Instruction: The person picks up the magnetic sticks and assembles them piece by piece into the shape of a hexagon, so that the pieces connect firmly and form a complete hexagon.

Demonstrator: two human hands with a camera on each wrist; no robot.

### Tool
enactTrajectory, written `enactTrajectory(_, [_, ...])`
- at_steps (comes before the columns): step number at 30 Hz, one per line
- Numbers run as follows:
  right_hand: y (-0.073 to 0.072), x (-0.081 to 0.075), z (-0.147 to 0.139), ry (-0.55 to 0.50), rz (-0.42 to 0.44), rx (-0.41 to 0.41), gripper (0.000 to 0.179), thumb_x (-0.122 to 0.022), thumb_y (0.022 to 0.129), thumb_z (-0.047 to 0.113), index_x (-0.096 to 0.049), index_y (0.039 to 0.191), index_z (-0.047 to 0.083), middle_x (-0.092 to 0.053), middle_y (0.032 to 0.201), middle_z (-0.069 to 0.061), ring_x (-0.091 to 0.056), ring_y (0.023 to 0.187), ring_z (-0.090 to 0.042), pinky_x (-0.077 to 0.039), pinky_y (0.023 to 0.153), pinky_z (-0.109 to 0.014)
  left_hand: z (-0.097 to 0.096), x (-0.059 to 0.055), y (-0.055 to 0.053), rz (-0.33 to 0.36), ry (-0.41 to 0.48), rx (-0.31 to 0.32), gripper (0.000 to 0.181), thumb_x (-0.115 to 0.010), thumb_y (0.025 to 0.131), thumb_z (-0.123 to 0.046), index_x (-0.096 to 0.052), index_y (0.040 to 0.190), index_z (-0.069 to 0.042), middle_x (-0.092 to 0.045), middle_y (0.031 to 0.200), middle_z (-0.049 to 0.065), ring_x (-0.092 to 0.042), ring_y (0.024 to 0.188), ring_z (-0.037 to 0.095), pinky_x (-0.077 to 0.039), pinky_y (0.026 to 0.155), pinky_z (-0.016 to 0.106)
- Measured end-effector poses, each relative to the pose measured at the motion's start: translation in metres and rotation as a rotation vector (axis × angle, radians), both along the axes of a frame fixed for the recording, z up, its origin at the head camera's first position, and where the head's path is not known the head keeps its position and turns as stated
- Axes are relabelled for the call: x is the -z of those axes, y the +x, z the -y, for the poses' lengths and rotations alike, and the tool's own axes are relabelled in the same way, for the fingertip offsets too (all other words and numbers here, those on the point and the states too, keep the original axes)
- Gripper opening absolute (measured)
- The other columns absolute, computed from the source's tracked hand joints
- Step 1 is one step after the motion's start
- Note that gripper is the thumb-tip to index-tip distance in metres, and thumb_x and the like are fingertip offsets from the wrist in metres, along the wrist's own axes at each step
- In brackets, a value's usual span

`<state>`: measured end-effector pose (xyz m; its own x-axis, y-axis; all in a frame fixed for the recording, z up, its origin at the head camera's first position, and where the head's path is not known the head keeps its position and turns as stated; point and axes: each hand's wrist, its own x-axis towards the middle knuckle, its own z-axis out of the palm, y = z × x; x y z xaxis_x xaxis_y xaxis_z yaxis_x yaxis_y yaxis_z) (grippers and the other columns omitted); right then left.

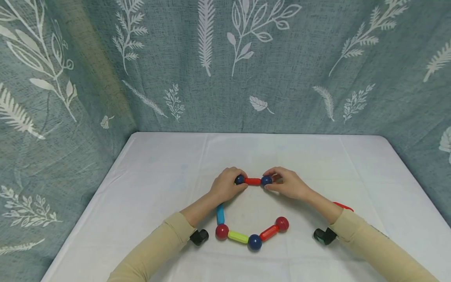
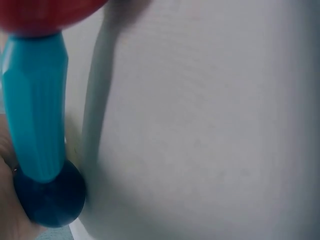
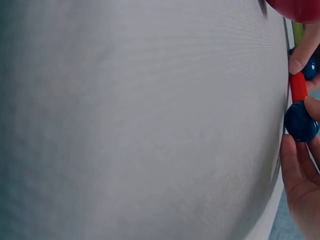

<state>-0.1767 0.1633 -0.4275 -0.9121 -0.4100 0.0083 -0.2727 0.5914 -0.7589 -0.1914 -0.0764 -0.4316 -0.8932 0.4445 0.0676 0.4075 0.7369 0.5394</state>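
Observation:
My left hand (image 1: 228, 184) grips a dark blue ball (image 1: 239, 179) at the left end of a red rod (image 1: 253, 181). At the rod's other end, my right hand (image 1: 287, 184) pinches a second dark blue ball (image 3: 301, 121) between thumb and fingers. A light blue rod (image 2: 35, 105) joins the left-hand ball to a red ball (image 1: 222, 232); my left hand and wrist cover part of it in the head view. From there the chain runs through a yellow-green rod (image 1: 238, 237), a third blue ball (image 1: 255, 242) and a red rod (image 1: 269, 233) to another red ball (image 1: 282, 224).
A white cloth (image 1: 169, 164) covers the table, with a patterned blue-green curtain (image 1: 218, 98) behind and at the sides. Black devices (image 1: 199, 237) show beside both forearms. Part of a red object (image 1: 343, 206) shows behind the right forearm.

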Motion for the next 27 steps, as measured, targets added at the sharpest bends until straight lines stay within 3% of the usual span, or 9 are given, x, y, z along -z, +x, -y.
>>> enactTrajectory(9, [0.000, -0.001, 0.000, -0.014, 0.027, 0.007, 0.036, -0.072, 0.089, 0.015, -0.062, 0.122, 0.005, -0.064, 0.114, -0.011, -0.063, 0.103, -0.029, -0.052, 0.085, -0.042, 0.002, 0.000, 0.002, -0.022, 0.018, 0.010, 0.024, -0.072, 0.090, -0.028, -0.065, 0.109, -0.014, -0.065, 0.102, 0.004, -0.056, 0.091, 0.019, -0.051, 0.078, 0.035])
enactTrajectory(16, [0.000, -0.001, 0.000, -0.028, 0.019, 0.001, 0.037, -0.072, 0.089, 0.015, -0.062, 0.123, 0.003, -0.064, 0.115, -0.012, -0.063, 0.103, -0.029, -0.053, 0.085, -0.043, 0.002, -0.001, 0.004, -0.063, -0.026, 0.033, 0.029, -0.070, 0.091, -0.029, -0.066, 0.115, -0.013, -0.066, 0.111, 0.006, -0.057, 0.100, 0.022, -0.050, 0.085, 0.038])
enactTrajectory(19, [0.000, -0.001, 0.000, -0.032, 0.022, 0.000, 0.038, -0.072, 0.089, 0.015, -0.062, 0.123, 0.004, -0.064, 0.115, -0.011, -0.063, 0.103, -0.028, -0.053, 0.085, -0.042, 0.000, -0.005, 0.003, -0.122, -0.098, 0.086, 0.032, -0.069, 0.091, -0.030, -0.066, 0.118, -0.012, -0.065, 0.113, 0.007, -0.056, 0.105, 0.024, -0.048, 0.088, 0.040])
enactTrajectory(22, [0.000, -0.001, -0.001, -0.033, 0.022, -0.008, 0.038, -0.072, 0.089, 0.015, -0.061, 0.124, 0.004, -0.064, 0.115, -0.011, -0.063, 0.102, -0.027, -0.053, 0.085, -0.041, -0.007, -0.015, 0.002, -0.173, -0.180, 0.184, 0.036, -0.069, 0.092, -0.031, -0.065, 0.121, -0.011, -0.064, 0.116, 0.007, -0.056, 0.107, 0.024, -0.048, 0.088, 0.040])
enactTrajectory(27, [0.001, -0.007, -0.005, -0.027, 0.033, -0.031, 0.041, -0.072, 0.090, 0.016, -0.059, 0.127, 0.003, -0.064, 0.117, -0.012, -0.063, 0.103, -0.027, -0.053, 0.083, -0.038, -0.025, -0.033, -0.003, -0.136, -0.253, 0.357, 0.038, -0.066, 0.094, -0.031, -0.064, 0.127, -0.012, -0.064, 0.118, 0.006, -0.059, 0.104, 0.020, -0.050, 0.085, 0.035])
